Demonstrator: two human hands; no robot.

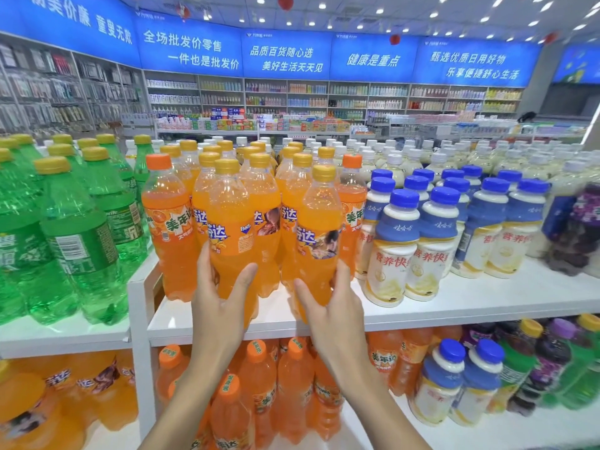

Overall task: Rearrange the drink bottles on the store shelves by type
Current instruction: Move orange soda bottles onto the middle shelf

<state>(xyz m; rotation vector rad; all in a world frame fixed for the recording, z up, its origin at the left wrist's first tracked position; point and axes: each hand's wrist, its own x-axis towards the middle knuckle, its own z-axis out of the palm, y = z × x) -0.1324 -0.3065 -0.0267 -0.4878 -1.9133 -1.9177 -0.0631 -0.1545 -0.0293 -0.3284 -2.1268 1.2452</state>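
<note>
At the shelf (487, 297) front, near 6 o'clock, the left hand (216, 303) and right hand (334, 306) each clasped a Fanta (231, 222) low, probably best set upright among yellow caps (259, 159).

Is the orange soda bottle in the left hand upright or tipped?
Upright: the orange soda bottle has its yellow cap on top; the left hand grips its lower part. The right hand grips a second orange bottle.

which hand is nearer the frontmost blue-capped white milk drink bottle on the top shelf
Right. The right hand grips a yellow-capped orange soda bottle beside the blue-capped milk drink bottle; the left hand holds another further left.
</note>
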